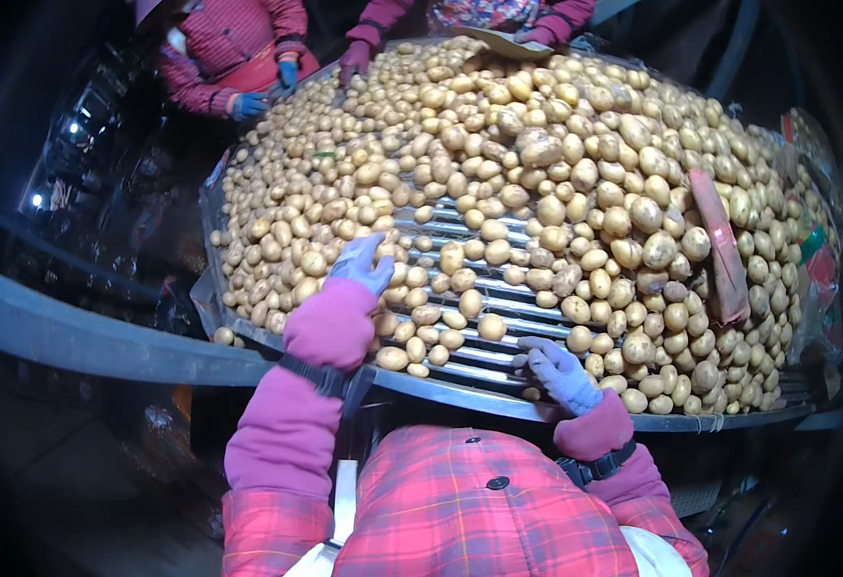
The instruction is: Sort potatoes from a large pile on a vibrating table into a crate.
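Many potatoes (pixel 652 173) cover a sorting table with metal rollers (pixel 497 296). My left hand (pixel 362 264), in a pale lavender glove, rests over the potatoes left of the bare rollers. Its thumb stands apart from the fingers, and I see no potato gripped in it. Near the table's front metal edge (pixel 457 393), my right hand (pixel 560 373) in a similar glove hovers over or touches the rollers. Its fingers are slightly bent and apart, with no potato visible in them. Loose potatoes (pixel 429 335) lie on the rollers between my hands.
Opposite me, one person's blue-gloved hands (pixel 266 94) are at the far left edge. Another person has a gloved hand (pixel 354 61) on the potatoes and the other at a flat tan sheet (pixel 511 45). A reddish wrapped bar (pixel 719 249) lies across the right heap.
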Available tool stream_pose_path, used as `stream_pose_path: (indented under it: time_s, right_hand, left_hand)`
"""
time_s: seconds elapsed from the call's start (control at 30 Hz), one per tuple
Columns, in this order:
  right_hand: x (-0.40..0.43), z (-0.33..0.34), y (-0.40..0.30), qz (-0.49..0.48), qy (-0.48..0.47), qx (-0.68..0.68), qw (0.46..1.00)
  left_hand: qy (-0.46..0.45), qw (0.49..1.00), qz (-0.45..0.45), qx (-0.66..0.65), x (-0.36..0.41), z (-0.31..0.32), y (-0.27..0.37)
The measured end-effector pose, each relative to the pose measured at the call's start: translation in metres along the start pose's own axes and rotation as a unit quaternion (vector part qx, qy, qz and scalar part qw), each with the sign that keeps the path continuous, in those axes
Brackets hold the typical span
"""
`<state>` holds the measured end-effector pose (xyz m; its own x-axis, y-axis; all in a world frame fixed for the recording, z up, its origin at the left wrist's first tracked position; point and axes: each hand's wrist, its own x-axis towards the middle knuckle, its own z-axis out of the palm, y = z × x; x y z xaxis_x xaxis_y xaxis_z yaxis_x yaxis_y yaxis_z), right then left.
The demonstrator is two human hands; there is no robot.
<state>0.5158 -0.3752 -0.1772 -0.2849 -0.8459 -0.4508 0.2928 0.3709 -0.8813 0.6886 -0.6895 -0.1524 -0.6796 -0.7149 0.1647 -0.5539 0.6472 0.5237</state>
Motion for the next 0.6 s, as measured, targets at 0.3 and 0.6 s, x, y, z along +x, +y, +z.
stream_pose_path:
  time_s: [0.3,0.6]
  right_hand:
    - [0.008,-0.012,0.008,-0.005,-0.025,-0.07,0.997]
    - [0.018,-0.016,0.007,0.036,-0.092,-0.047,0.994]
  left_hand:
    - [-0.113,0.967,-0.107,0.203,0.05,0.041,0.02]
    - [-0.203,0.929,-0.118,0.288,0.057,0.094,0.095]
